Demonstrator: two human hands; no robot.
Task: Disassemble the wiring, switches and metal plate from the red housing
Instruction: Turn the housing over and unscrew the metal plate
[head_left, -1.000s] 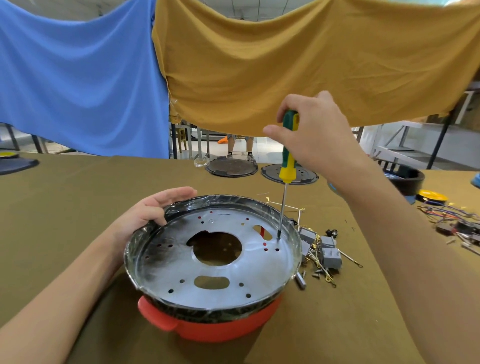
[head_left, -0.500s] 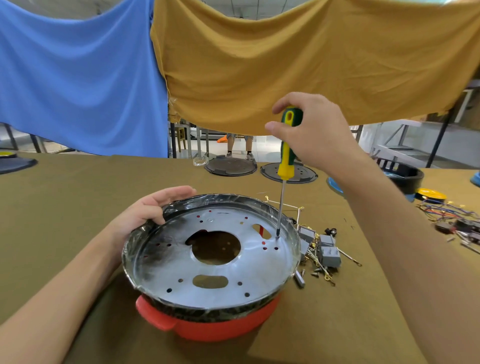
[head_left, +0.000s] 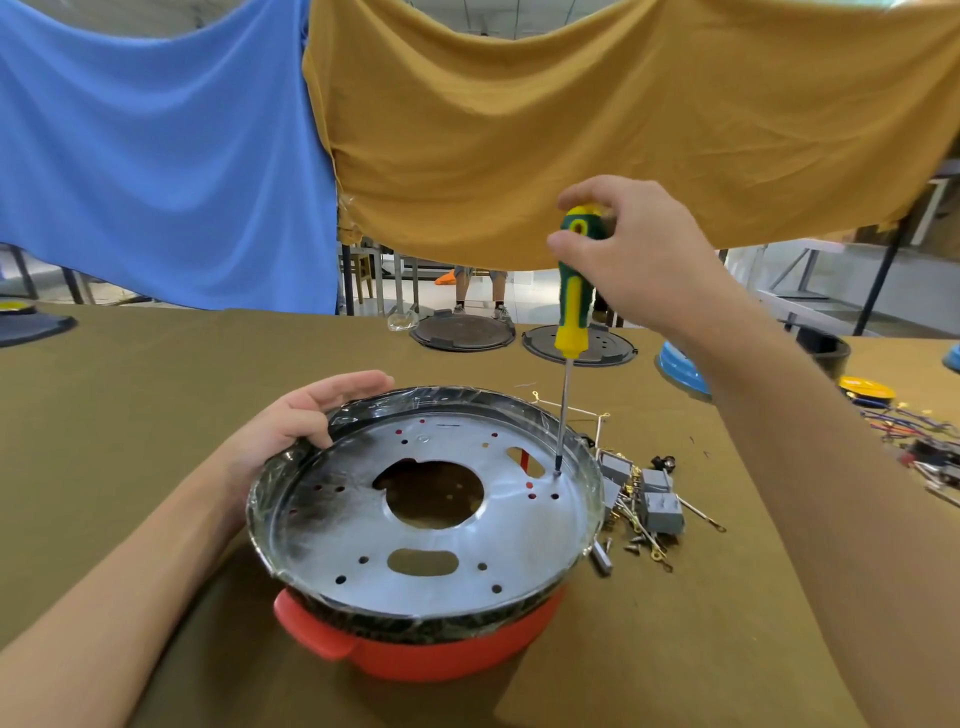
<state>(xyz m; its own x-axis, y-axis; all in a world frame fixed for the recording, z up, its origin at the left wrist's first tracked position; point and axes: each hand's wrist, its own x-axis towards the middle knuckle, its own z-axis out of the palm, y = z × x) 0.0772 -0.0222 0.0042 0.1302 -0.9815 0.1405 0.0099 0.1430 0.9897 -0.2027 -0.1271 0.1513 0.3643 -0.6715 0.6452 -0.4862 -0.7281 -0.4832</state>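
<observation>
The red housing (head_left: 415, 657) lies upside down on the table in front of me, with a round metal plate (head_left: 322, 525) full of holes on top, ringed by a black rim under clear film. My left hand (head_left: 296, 421) rests on the rim's far left edge, fingers curled over it. My right hand (head_left: 631, 254) grips the top of a green and yellow screwdriver (head_left: 571, 301), held upright. Its tip sits on the plate's right side near a small hole.
Grey switch blocks (head_left: 657, 501), loose screws and wires with gold terminals lie just right of the housing. Two dark round lids (head_left: 462, 332) sit at the table's far edge. Coloured wires (head_left: 914, 431) and a blue bowl (head_left: 680, 364) are at the right. Blue and mustard cloths hang behind.
My right hand has turned slightly on the screwdriver's top. The tip stays on the same spot of the plate, and my left hand keeps its hold on the rim.
</observation>
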